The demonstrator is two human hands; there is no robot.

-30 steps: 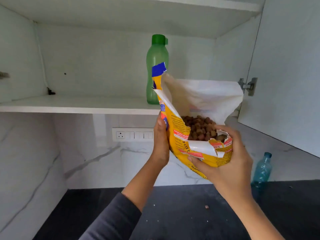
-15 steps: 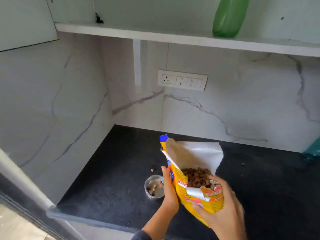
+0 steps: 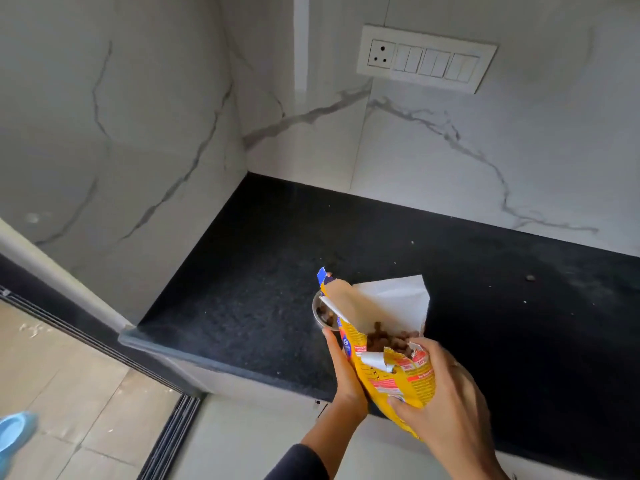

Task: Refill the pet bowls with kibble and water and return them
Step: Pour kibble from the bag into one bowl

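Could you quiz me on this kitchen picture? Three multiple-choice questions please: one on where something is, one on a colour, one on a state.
1. Where is the metal bowl?
A. on the floor
B. on the black counter, just behind the kibble bag
C. on a shelf

2. What is the bag's main outside colour?
A. yellow
B. green
C. purple

3. What state is the bag in?
A. sealed
B. empty
C. torn open, with brown kibble inside

Answers:
1 B: the bowl's rim shows on the counter beside the bag's open top.
2 A: the printed side is yellow with red and blue patches.
3 C: the top gapes open while the left hand and right hand hold the bag.
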